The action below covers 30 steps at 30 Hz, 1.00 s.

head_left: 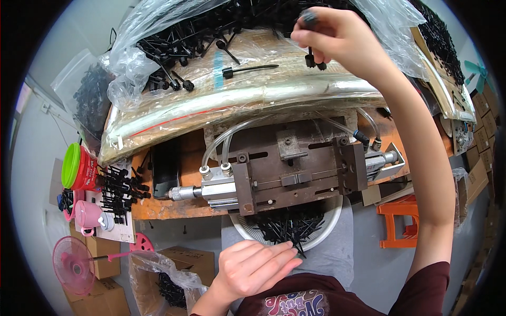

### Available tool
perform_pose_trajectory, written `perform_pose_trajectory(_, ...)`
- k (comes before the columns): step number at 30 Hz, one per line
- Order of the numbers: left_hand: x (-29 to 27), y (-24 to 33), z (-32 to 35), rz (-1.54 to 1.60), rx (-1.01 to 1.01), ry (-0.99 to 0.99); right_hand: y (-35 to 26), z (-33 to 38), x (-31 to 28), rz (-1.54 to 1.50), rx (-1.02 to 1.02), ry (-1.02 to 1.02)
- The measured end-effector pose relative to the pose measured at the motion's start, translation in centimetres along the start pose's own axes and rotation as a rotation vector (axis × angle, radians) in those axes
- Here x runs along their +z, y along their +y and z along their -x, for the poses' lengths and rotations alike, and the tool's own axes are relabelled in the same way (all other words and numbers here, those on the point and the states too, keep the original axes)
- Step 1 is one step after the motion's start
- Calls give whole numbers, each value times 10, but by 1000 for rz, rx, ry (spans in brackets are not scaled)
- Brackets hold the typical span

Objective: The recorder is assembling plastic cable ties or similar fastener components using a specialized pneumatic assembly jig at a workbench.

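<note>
My right hand is raised at the top, its fingers pinched around black knob-headed plastic parts. More dark knobs hang below the fingers; how many parts are held cannot be made out. A heap of similar black parts lies behind it on plastic-wrapped cardboard, with one long-stemmed piece lying apart. My left hand is stretched out flat, palm down, at the near rim of a white basket on my lap. Black stemmed parts fill the basket, some touching or close to the left fingertips.
A brown metal fixture with air cylinders and clear hoses stands on the orange bench. At left are a red-and-green tub, a pink cup and a pink fan. An orange stool stands at right.
</note>
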<state>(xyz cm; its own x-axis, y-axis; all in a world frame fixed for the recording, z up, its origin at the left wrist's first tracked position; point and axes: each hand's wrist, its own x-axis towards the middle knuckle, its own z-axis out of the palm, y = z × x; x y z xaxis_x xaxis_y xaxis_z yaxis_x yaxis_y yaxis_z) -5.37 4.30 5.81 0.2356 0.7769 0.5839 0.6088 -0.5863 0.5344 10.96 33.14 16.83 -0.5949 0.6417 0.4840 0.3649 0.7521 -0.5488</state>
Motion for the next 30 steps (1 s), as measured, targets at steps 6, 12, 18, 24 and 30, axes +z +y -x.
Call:
perform_pose_trajectory(6, 6, -1, -6, 80, -184, 255, -59, 81, 25, -946, 339, -51)
perform_pose_trajectory(12, 23, 2, -17, 70, -81, 206, -70, 161, 59, -1234, 710, -125)
perform_pose_trajectory(18, 20, 6, -9, 138, -127, 67, -60, 188, 60, -1349, 748, -138)
perform_pose_trajectory(24, 14, 13, -4, 158, -162, 46, -70, 195, 61, -1230, 774, -54)
perform_pose_trajectory(30, 13, 11, -2, 202, -159, 18, -74, 199, 59, -1256, 770, -44)
